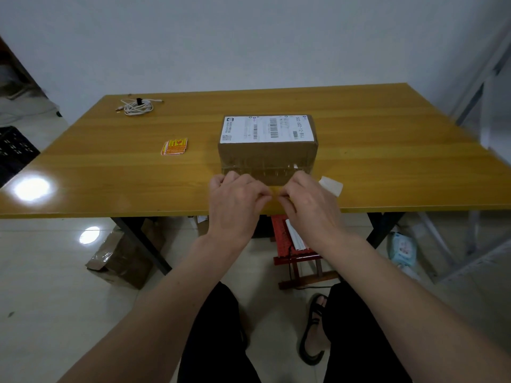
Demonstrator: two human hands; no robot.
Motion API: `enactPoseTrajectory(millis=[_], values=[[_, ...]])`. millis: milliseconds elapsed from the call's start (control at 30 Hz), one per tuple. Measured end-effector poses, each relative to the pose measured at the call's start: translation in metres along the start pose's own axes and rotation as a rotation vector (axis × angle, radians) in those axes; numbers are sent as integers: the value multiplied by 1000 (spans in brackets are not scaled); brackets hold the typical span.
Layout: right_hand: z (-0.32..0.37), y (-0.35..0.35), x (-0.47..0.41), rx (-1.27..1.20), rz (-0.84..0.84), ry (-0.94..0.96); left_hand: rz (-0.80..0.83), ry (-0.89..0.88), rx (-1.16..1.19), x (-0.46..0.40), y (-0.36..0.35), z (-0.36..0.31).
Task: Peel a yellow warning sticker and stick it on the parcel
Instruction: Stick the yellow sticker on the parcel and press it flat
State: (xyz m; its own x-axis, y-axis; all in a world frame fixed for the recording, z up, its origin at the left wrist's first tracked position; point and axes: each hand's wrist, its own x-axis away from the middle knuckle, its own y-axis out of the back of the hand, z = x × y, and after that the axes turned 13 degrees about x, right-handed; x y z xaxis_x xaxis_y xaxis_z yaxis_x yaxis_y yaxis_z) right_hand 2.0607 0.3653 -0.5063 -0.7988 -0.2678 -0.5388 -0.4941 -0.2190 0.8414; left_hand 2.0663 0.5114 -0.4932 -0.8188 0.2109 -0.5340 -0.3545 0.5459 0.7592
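A brown cardboard parcel (267, 156) with a white shipping label on top stands at the middle of the yellow table (110, 167). Just in front of it, my left hand (235, 200) and my right hand (309, 203) meet fingertip to fingertip over the table's front edge. Both pinch a small yellow sticker (275, 193) that is mostly hidden by my fingers and blends with the tabletop. A white piece of backing paper (331, 186) shows just behind my right hand. A small stack of yellow and red warning stickers (174, 146) lies to the left of the parcel.
A coiled white cable (138, 105) lies at the table's far left. Under the table are a cardboard box (121, 258) on the floor and a red stool (293, 244). A metal rack (475, 106) stands at the right. My legs are below.
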Motion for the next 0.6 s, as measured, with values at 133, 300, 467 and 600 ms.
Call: enactPoseTrajectory(millis=[133, 300, 467, 600], values=[[2, 1, 3, -78, 51, -120, -12, 155, 42, 4, -4, 1], [-2, 4, 0, -384, 67, -420, 62, 710, 882, 5, 8, -7], [-1, 4, 0, -598, 75, -609, 20, 974, 1256, 6, 10, -10], [4, 10, -4, -738, 71, -655, 10, 975, 1306, 5, 7, -14]])
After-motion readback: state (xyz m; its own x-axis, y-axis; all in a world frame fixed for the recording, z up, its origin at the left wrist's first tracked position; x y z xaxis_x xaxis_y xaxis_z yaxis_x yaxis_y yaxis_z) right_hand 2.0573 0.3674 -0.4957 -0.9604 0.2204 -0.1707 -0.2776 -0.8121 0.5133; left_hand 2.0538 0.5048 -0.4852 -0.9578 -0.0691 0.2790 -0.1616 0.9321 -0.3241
